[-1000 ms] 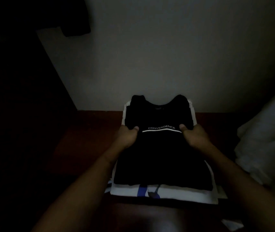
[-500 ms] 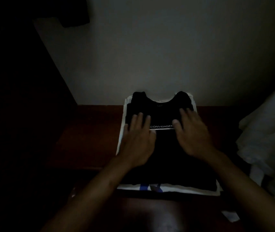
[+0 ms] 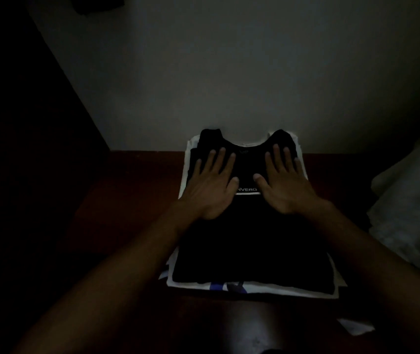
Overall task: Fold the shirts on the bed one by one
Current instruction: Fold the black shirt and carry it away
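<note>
A folded black shirt [image 3: 249, 251] with white lettering and a white stripe lies on top of a folded white shirt [image 3: 254, 290] with a blue print. Both rest on a dark red surface [image 3: 127, 205] against the wall. My left hand [image 3: 211, 187] lies flat on the black shirt's upper left, fingers spread. My right hand [image 3: 283, 185] lies flat on its upper right, fingers spread too. Neither hand grips the cloth. The hands cover both ends of the lettering.
The room is very dim. A white wall [image 3: 229, 72] stands right behind the stack. Pale bedding or a pillow [image 3: 413, 213] sits at the right edge. A small white scrap [image 3: 357, 328] lies at the lower right. A dark panel [image 3: 24, 149] fills the left side.
A second ago both hands pinched the black shirt at the lettering. They let go, flattened out and slid up toward the collar.
</note>
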Tool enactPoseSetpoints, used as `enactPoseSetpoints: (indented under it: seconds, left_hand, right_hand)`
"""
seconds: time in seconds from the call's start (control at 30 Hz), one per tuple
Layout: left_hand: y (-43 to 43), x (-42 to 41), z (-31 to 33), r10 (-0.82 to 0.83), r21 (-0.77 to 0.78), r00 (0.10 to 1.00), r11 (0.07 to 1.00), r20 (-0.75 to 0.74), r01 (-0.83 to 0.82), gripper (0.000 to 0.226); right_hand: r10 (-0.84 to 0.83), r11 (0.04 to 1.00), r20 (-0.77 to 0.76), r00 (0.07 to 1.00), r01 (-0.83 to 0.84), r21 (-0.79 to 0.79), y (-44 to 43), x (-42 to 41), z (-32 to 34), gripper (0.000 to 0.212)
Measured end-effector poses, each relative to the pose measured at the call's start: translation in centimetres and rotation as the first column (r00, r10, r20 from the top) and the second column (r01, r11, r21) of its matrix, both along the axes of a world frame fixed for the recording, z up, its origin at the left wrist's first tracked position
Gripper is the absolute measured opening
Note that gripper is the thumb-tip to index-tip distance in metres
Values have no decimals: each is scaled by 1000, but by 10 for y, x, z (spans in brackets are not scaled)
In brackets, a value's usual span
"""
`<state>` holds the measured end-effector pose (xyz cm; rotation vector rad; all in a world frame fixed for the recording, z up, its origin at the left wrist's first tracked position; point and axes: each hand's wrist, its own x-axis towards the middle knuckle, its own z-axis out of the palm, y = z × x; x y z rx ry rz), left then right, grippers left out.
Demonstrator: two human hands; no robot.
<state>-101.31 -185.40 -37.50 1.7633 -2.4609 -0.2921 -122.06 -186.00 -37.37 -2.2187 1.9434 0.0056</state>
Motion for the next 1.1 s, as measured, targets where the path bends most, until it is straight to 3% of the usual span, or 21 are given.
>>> enactPoseSetpoints:
  seconds: [0.07,0.2,0.43,0.57,0.8,1.1]
  left_hand:
    - [-16,2,-10,21,103,999,994,34,-24,68]
    - [-18,13,0,69,107,995,991,78,-77,68]
    - [43,12,66,61,-119,996,992,72,-52,63]
    - [96,8,111,51,-140,996,989,73,-41,64]
    - [172,-11,223,13,-107,998,994,60,-7,65]
    - [277,-83,411,-266,-87,959,958,101,275,69]
  right_hand:
    - [-45,996,-13,999,46,77,-12,-8,-7,77]
    - [-45,995,-17,999,47,94,-10,-19,4,77]
    - [-63,988,10,998,64,-143,54,-22,63,70]
    - [-63,976,15,998,64,-207,103,-19,111,68]
    - [-131,979,42,990,136,-154,204,-26,219,79]
    - [-397,911,-44,917,387,-144,377,-77,381,68]
